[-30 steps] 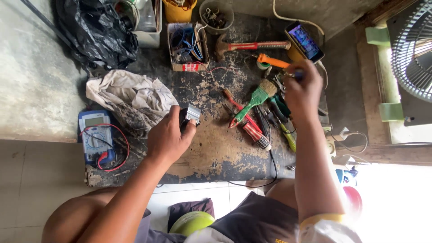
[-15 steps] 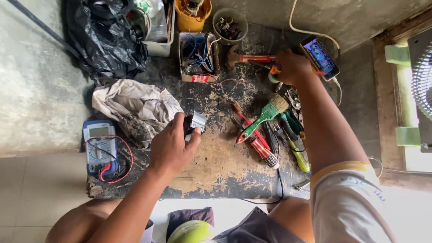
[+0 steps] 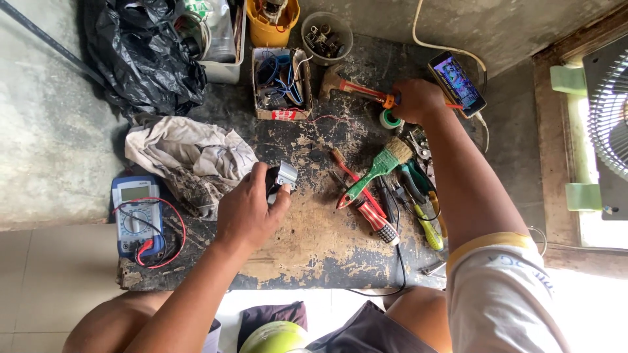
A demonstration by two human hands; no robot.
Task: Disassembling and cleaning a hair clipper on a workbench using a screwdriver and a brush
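Multimeter (image 3: 138,217) at bench (image 3: 314,242) left edge; rag (image 3: 190,157) right of it. Wire box (image 3: 281,84) behind centre; hammer (image 3: 353,86) right of box; brush (image 3: 376,168) amid tools at right.

Single head cam, no second view. Looks almost straight down from above the person's lap onto the worn tabletop (image 3: 314,242), at arm's reach. Far edge of the scene is at frame top, forearms enter from the bottom. Fan (image 3: 611,124) clipped at right edge, concrete floor left.
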